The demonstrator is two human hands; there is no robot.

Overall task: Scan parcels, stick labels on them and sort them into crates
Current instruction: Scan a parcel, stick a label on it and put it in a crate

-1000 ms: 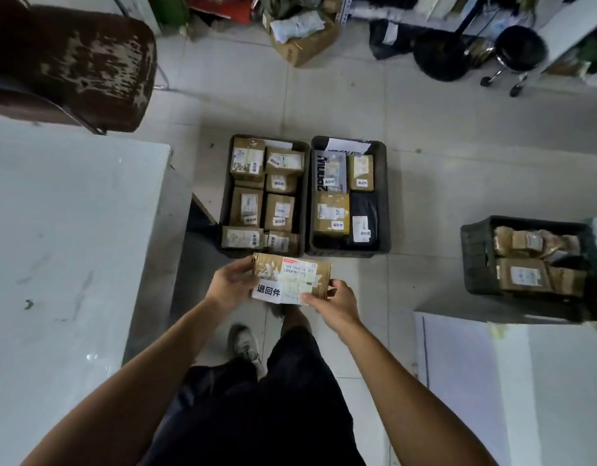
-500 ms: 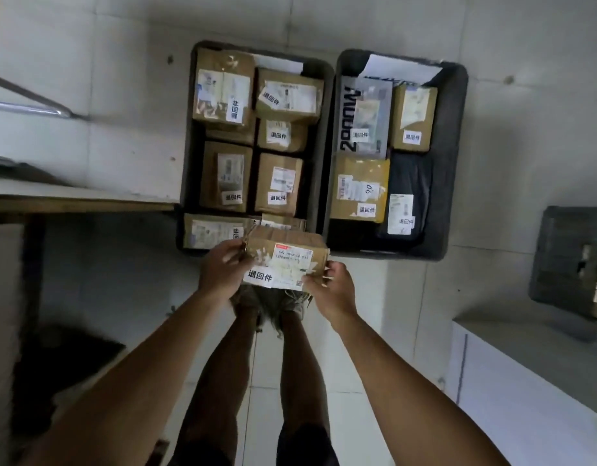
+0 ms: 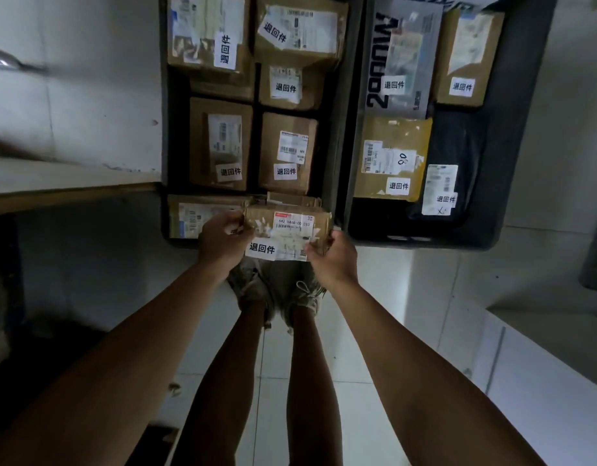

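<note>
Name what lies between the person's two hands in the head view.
A brown cardboard parcel with a white label, gripped at its ends by the left hand and right hand, as the head view shows.

Brown cardboard parcel (image 3: 290, 227) with a white shipping label edged in red on top and a white sticker (image 3: 261, 248) printed with black characters. Both crates are dark grey: the left crate (image 3: 164, 129) is full of brown boxes, each with a white sticker in black print. In the right crate (image 3: 525, 129) lie a mustard-yellow padded envelope (image 3: 391, 156), a black bag (image 3: 455, 142) with a white label, and a pale grey pouch (image 3: 401, 55) with bold black lettering. Floor tiles (image 3: 374, 297) are pale grey-white; the shoes (image 3: 280, 290) are beige
</note>
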